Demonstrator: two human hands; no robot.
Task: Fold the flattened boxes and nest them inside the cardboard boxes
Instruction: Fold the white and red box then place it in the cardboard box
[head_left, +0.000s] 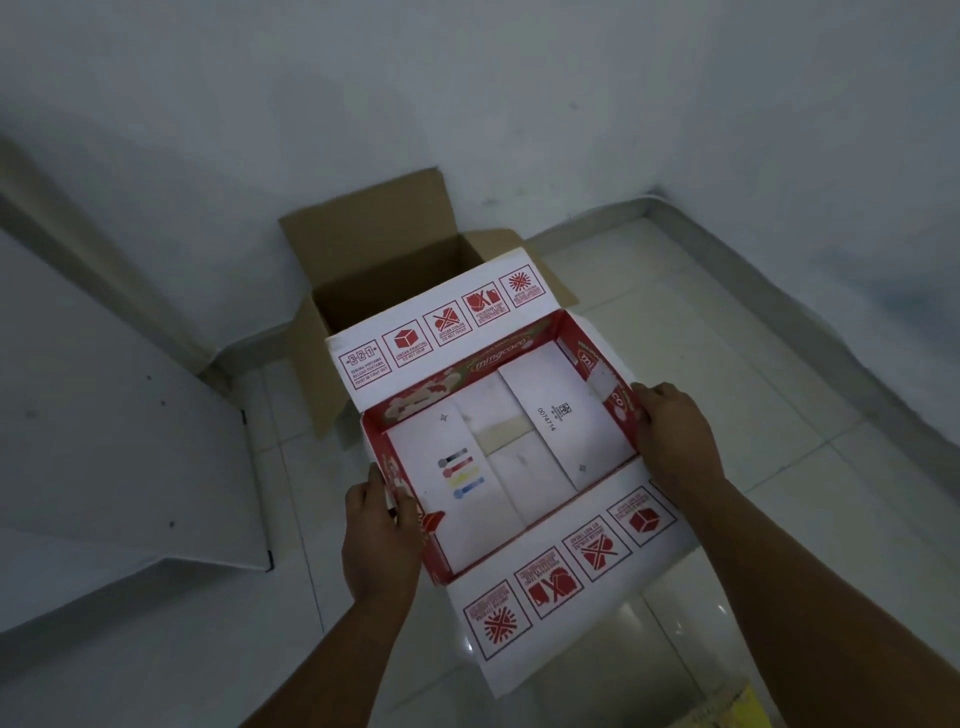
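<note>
A red and white printed box (498, 452) is held in the air, opened up into shape, its white inner flaps folded in at the bottom and its two long flaps spread out. My left hand (382, 530) grips its left short wall. My right hand (670, 431) grips its right short wall. Behind it a brown cardboard box (395, 270) stands open on the floor against the wall, its flaps up and its inside dark.
White tiled floor (727, 332) spreads to the right and below. A white panel or door (119, 441) lies at the left. Grey walls meet in a corner at the back right. Something yellow (737, 712) shows at the bottom right edge.
</note>
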